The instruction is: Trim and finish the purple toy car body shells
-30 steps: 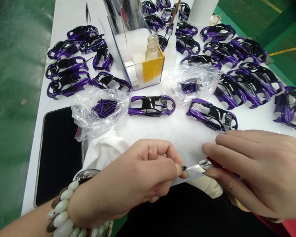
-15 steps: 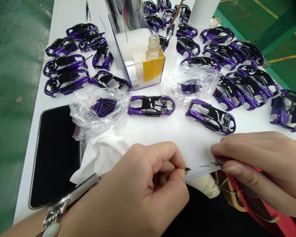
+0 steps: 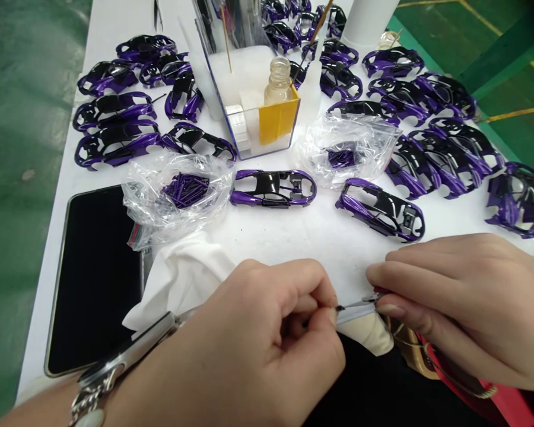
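Two hands: left [image 3: 267, 332] pinching a tiny dark piece [image 3: 339, 308], your right [image 3: 463, 302] gripping a slim blade [image 3: 360, 303]
Tabletop [image 3: 267, 234]: purple-black car shells [image 3: 273, 188] up front

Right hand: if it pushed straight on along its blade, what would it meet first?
Probably the small dark piece pinched in the left hand; the blade looks close to it, though depth is unclear.

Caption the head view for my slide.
Left hand pinches a tiny dark piece; right hand holds a thin blade.
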The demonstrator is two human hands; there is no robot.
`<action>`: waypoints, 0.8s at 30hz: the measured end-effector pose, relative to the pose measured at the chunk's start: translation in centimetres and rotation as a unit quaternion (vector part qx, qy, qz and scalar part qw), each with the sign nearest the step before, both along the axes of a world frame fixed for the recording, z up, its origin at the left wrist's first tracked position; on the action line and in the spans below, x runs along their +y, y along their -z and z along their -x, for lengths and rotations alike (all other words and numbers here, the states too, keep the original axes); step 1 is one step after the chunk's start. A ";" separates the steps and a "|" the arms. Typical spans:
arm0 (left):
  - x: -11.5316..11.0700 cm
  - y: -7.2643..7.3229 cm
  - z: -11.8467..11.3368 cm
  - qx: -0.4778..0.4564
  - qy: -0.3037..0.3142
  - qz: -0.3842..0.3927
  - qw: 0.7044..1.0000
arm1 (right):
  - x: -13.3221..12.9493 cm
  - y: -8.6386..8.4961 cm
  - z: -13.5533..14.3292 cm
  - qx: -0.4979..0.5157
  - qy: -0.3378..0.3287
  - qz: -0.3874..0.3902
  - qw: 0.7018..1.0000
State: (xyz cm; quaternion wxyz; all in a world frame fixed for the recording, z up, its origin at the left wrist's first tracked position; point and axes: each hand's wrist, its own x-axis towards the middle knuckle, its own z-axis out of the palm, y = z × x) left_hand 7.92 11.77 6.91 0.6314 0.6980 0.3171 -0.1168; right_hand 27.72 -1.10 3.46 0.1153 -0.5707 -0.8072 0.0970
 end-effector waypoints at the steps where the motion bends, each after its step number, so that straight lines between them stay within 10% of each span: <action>1: 0.0 0.0 0.0 0.000 -0.001 0.001 1.000 | -0.1 0.0 0.0 0.000 0.001 0.000 1.000; 9: -0.3 1.8 0.9 -0.062 0.011 -0.054 0.997 | -0.6 -0.2 0.5 -0.054 0.022 -0.017 0.998; 24: -1.2 3.4 1.3 -0.158 -0.002 -0.139 0.978 | 1.1 -1.3 -0.7 0.152 0.050 0.269 0.950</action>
